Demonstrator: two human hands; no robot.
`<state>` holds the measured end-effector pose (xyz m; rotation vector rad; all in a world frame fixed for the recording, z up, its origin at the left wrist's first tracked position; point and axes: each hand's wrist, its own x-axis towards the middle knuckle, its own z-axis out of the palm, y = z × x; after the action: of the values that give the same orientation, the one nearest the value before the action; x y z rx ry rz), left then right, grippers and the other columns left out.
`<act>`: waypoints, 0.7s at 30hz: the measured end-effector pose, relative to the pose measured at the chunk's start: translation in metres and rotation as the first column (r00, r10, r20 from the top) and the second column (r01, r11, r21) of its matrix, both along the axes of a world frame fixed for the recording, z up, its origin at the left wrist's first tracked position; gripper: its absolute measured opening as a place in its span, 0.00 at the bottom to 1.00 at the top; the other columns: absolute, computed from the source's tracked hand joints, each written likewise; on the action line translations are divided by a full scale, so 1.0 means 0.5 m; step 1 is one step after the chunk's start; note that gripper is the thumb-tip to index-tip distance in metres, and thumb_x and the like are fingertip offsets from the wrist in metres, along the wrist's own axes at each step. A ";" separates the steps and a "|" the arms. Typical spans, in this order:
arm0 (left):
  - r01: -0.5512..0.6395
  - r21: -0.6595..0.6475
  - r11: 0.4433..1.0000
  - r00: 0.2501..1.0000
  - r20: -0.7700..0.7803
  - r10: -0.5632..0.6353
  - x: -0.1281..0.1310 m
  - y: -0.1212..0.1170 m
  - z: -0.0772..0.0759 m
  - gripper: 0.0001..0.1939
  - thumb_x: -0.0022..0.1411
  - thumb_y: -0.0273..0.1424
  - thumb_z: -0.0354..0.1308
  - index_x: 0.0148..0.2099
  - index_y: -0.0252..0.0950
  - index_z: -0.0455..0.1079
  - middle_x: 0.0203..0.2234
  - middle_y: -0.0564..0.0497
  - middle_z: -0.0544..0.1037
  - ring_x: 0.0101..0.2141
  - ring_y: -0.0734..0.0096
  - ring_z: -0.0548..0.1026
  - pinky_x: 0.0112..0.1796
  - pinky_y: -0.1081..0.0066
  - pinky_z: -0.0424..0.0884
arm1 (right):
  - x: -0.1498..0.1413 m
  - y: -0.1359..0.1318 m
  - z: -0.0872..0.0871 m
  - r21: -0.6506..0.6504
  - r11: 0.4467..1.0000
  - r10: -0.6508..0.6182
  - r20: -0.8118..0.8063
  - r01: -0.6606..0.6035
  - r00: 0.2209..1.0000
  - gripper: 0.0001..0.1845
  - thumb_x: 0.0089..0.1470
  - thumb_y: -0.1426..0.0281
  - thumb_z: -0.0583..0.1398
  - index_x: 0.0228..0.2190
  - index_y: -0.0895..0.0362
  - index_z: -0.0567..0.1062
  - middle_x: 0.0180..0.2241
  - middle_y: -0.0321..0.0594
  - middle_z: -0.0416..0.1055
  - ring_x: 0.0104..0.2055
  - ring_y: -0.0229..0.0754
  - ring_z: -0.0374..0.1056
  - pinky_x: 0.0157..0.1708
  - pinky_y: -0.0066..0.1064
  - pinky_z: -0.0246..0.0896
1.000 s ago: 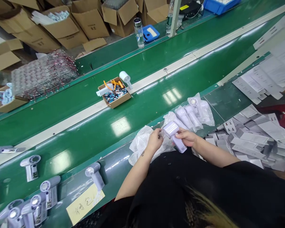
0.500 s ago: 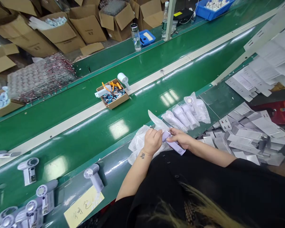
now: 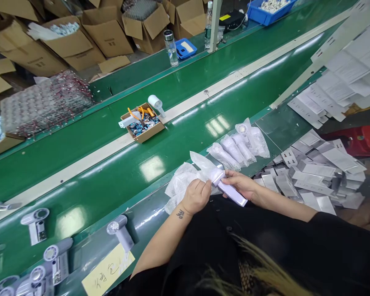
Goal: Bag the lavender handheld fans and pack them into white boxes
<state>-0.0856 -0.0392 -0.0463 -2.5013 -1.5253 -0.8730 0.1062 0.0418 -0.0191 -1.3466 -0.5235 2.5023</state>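
My right hand (image 3: 238, 183) grips a lavender handheld fan (image 3: 232, 193), its thumb across the body just below the head. The handle points down to the right. A translucent plastic bag (image 3: 201, 161) meets the fan's head; how far the head is inside it I cannot tell. My left hand (image 3: 197, 195) is closed in a pinch at the bag's edge, close to the fan's head. More loose bags (image 3: 180, 183) lie crumpled just beyond my left hand. Several bagged fans (image 3: 230, 150) rest in a row past my right hand.
Unbagged fans (image 3: 57, 259) stand at the lower left, one (image 3: 121, 232) by a yellow handwritten card (image 3: 106, 273). A carton of small parts and orange-handled pliers (image 3: 144, 125) sits on the belt's divider. Folded white boxes (image 3: 317, 172) are piled at right.
The fan has shifted slightly down and right in my right hand, its handle tip lower. My left hand has moved slightly down, and the bag now lies against the fan's head.
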 end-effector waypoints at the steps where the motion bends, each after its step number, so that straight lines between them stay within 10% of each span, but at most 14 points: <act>1: -0.004 -0.015 1.000 1.000 0.021 0.005 0.004 -0.002 -0.003 0.12 0.60 0.23 0.53 0.48 0.31 0.65 0.22 0.50 0.68 0.26 0.68 0.67 0.29 0.66 0.62 | 0.002 -0.003 0.000 -0.012 1.000 -0.007 0.009 0.007 1.000 0.22 0.41 0.76 0.67 0.39 0.55 0.67 0.28 0.37 0.72 0.27 0.41 0.70 0.22 0.38 0.72; 8: -0.282 -0.206 0.937 0.925 0.199 0.323 0.046 0.022 -0.045 0.05 0.60 0.24 0.50 0.34 0.34 0.67 0.25 0.47 0.68 0.31 0.65 0.68 0.33 0.67 0.64 | 0.006 0.017 -0.002 -0.014 0.988 -0.151 0.048 0.151 0.987 0.17 0.47 0.74 0.64 0.36 0.54 0.62 0.28 0.38 0.72 0.26 0.44 0.72 0.20 0.36 0.71; 12: -0.041 -0.415 0.909 0.892 0.394 0.221 0.072 0.040 -0.028 0.06 0.60 0.26 0.50 0.32 0.36 0.67 0.25 0.48 0.70 0.31 0.68 0.69 0.35 0.69 0.65 | -0.004 0.031 -0.011 -0.001 0.978 -0.206 0.083 0.207 0.975 0.14 0.50 0.73 0.62 0.33 0.54 0.59 0.25 0.35 0.70 0.23 0.41 0.71 0.22 0.35 0.71; 16: 0.113 -0.728 0.676 0.604 0.591 0.535 0.078 0.061 0.010 0.05 0.57 0.31 0.54 0.32 0.35 0.68 0.21 0.54 0.71 0.22 0.75 0.67 0.27 0.74 0.63 | 0.010 0.023 -0.012 0.139 0.989 0.008 0.280 -0.049 0.960 0.12 0.54 0.63 0.59 0.32 0.54 0.60 0.24 0.33 0.69 0.24 0.39 0.69 0.23 0.32 0.69; 18: 0.205 -0.820 0.534 0.445 0.565 0.695 0.077 0.070 0.031 0.07 0.53 0.34 0.57 0.31 0.35 0.68 0.17 0.57 0.68 0.17 0.78 0.63 0.21 0.76 0.59 | 0.034 0.022 0.009 0.318 0.886 0.165 0.464 -0.338 0.870 0.13 0.56 0.60 0.56 0.29 0.56 0.62 0.22 0.34 0.68 0.22 0.37 0.67 0.22 0.28 0.64; 21: 0.341 -0.851 0.399 0.369 0.512 0.776 0.076 0.071 0.068 0.10 0.48 0.36 0.61 0.29 0.34 0.67 0.13 0.58 0.67 0.14 0.80 0.61 0.18 0.78 0.55 | 0.090 0.034 0.068 0.556 0.491 0.164 0.696 -0.670 0.699 0.15 0.55 0.59 0.56 0.23 0.57 0.64 0.20 0.35 0.65 0.22 0.36 0.63 0.23 0.26 0.57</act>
<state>-0.0477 -0.0034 -0.0123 -1.7628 -3.5834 -2.0144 0.1514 0.0590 0.0148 -1.6194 -2.0794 1.5964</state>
